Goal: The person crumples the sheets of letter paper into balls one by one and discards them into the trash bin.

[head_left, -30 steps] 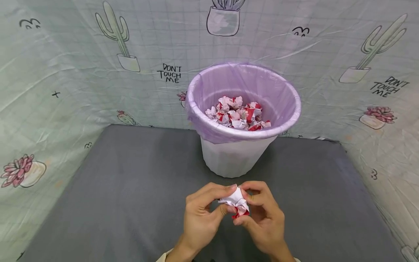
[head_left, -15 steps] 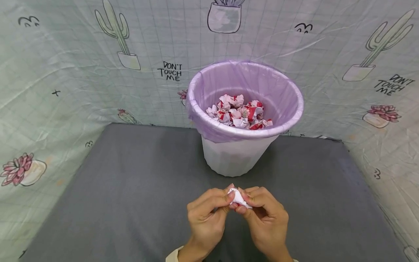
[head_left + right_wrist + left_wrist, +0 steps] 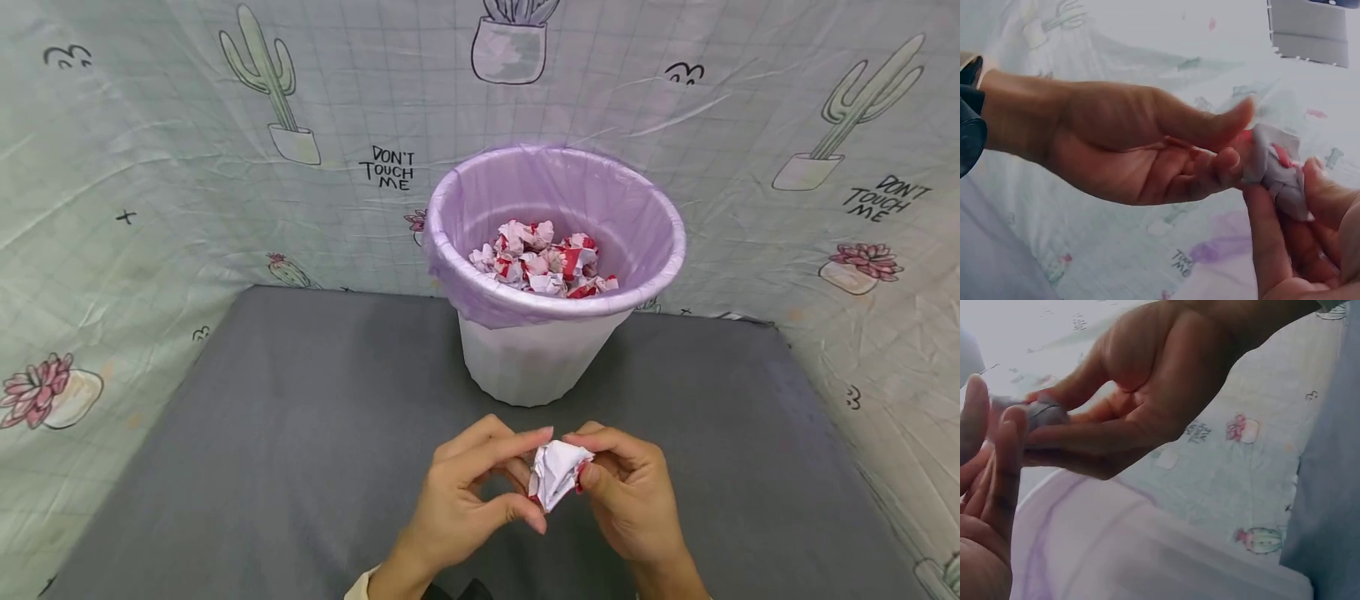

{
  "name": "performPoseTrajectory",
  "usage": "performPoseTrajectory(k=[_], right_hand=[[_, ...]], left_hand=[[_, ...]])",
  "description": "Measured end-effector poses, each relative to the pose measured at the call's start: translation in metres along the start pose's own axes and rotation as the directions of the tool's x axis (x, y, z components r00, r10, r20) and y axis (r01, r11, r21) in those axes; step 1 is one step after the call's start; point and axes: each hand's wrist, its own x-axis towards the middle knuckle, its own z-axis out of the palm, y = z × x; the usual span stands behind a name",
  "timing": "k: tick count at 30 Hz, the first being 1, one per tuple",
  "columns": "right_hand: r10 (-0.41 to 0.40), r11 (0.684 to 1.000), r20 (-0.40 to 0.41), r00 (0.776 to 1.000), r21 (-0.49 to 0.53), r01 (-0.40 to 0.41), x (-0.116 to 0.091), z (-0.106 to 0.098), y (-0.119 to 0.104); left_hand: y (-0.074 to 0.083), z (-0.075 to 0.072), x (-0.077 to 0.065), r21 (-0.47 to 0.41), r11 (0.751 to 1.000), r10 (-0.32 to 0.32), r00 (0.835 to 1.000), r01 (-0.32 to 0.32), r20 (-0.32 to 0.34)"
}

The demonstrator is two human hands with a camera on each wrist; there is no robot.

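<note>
A crumpled piece of white and red paper [image 3: 558,472] is between the two hands, in front of the bin. My right hand [image 3: 639,493] pinches its right edge between thumb and fingers; the left wrist view also shows this right hand [image 3: 1160,375] gripping it. My left hand [image 3: 453,493] has thumb and index finger spread around the paper's left side, with other fingers reaching behind it. In the right wrist view the left hand [image 3: 1129,140] has its thumb beside the paper's edge. How firmly those hidden left fingers touch the paper is unclear.
A white bin [image 3: 529,362] with a purple liner [image 3: 630,217] stands behind the hands. Several crumpled red and white papers [image 3: 536,258] lie inside. Grey cloth [image 3: 322,417] covers the table, and a cactus-print curtain [image 3: 360,83] hangs around the back and sides.
Both hands pressed the paper small half a second ago. Now the left thumb and index finger have spread apart, and the right hand holds the paper turned, more of its white face showing.
</note>
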Motion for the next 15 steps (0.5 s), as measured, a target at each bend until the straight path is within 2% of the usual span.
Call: performPoseTrajectory(k=[4,7,11,13,15], right_hand=[[0.125,0.988,-0.041,0.991,0.099,-0.121,-0.002,0.005,-0.002],[0.155,0.986,-0.118,0.981,0.08,-0.146,-0.003,0.014,0.002],[0.048,0.997,-0.236,0.971,-0.054,-0.062,-0.003,0.026,0.007],[-0.025,0.988,-0.281,0.96,-0.156,-0.02,-0.004,0.031,0.007],[-0.103,0.962,-0.296,0.949,-0.272,0.02,-0.005,0.035,0.006]], left_hand=[[0.0,-0.004,-0.002,-0.086,0.993,-0.084,0.996,0.082,-0.026],[-0.001,-0.006,-0.005,-0.094,0.986,-0.148,0.986,0.141,-0.074],[0.0,-0.005,-0.002,0.029,0.992,-0.118,0.988,0.121,-0.095],[0.004,-0.002,0.002,0.082,0.994,-0.063,0.994,0.071,-0.089],[0.005,0.002,0.005,0.114,0.993,-0.004,0.996,0.014,-0.085]])
